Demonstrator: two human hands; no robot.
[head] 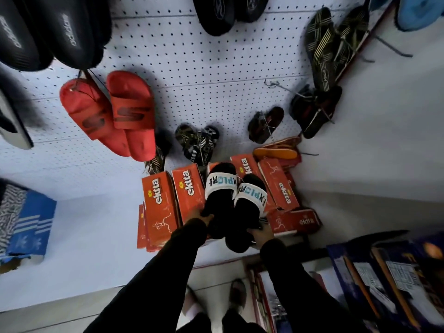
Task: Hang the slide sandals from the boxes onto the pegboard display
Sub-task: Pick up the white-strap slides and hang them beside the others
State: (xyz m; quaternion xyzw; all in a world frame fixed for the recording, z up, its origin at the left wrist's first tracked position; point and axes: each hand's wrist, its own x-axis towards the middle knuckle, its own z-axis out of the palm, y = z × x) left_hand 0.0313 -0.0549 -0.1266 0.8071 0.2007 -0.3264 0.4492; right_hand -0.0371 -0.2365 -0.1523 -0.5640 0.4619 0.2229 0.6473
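I hold a pair of black slide sandals with white straps printed in blue and black letters, above the orange shoe boxes [161, 207]. My left hand [203, 217] grips the heel end of the left slide [219, 188]. My right hand [260, 235] grips the heel end of the right slide [249, 203]. The two slides sit side by side, toes pointing toward the white pegboard [204, 75]. A bare metal peg hook [272, 84] sticks out of the board at the right.
Red slides [113, 114] hang at the left of the board, black slides [48, 32] above them. Striped and dark sandals [331, 46] hang at the right, small pairs [197, 143] low down. Blue boxes [26, 224] stand left, dark boxes [389, 272] right.
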